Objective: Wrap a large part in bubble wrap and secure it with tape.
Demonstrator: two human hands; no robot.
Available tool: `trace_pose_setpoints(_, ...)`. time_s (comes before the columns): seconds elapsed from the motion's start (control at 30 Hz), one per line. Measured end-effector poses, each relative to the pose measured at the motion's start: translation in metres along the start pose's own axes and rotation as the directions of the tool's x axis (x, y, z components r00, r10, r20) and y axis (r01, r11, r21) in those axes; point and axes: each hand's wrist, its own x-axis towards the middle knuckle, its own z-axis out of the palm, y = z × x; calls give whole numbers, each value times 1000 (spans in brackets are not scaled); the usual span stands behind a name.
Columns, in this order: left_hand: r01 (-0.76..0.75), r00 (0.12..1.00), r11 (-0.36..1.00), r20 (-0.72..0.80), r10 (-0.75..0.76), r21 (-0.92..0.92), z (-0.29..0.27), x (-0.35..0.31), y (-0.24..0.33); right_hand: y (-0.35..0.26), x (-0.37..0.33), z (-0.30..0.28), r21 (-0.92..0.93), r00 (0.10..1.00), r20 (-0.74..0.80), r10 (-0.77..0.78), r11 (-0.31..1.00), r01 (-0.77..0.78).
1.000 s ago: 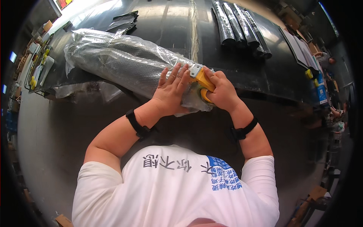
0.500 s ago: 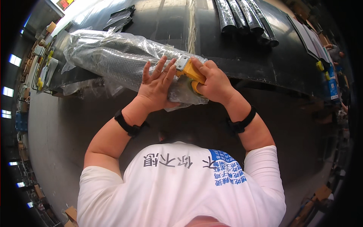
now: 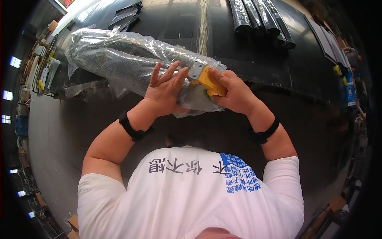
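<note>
A long bundle in clear bubble wrap (image 3: 131,59) lies slantwise along the near edge of the dark table, its right end toward me. My left hand (image 3: 165,87) rests on the wrap near that end, fingers spread and stretched out, the thumb low by the wrap's edge. Closed around a yellow tape dispenser (image 3: 211,82) with a grey metal plate, my right hand (image 3: 234,91) holds it against the right end of the wrap. The plate lies close beside my left fingertips. What is inside the bundle shows only as a dim shape through the plastic.
Several black plastic-wrapped rolls (image 3: 258,20) lie at the far right of the dark table (image 3: 171,20). Black folded plastic pieces (image 3: 126,16) are at the back left. Flat panels (image 3: 320,38) stand at the right edge, near a blue box (image 3: 350,89).
My right hand and the tape dispenser have shifted a little to the right and down along the wrap's end. The left hand stays nearly in place on the wrap.
</note>
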Motion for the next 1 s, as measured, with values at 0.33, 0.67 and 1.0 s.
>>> trace_pose_setpoints(0.33, 97, 978, 994, 180, -105, 50, -9, 9, 7, 154, -108, 109, 55, 964, -255, -72, 995, 89)
trace_pose_setpoints(0.67, -70, 988, 985, 146, 47, 159, -9, 5, 2, 128, -44, 275, 373, 900, -415, 133, 927, 35)
trace_pose_setpoints(1.0, -754, 651, 578, 235, 722, 311, 13, -2, 12, 103, 4, 365, 600, 594, -723, 352, 747, 288)
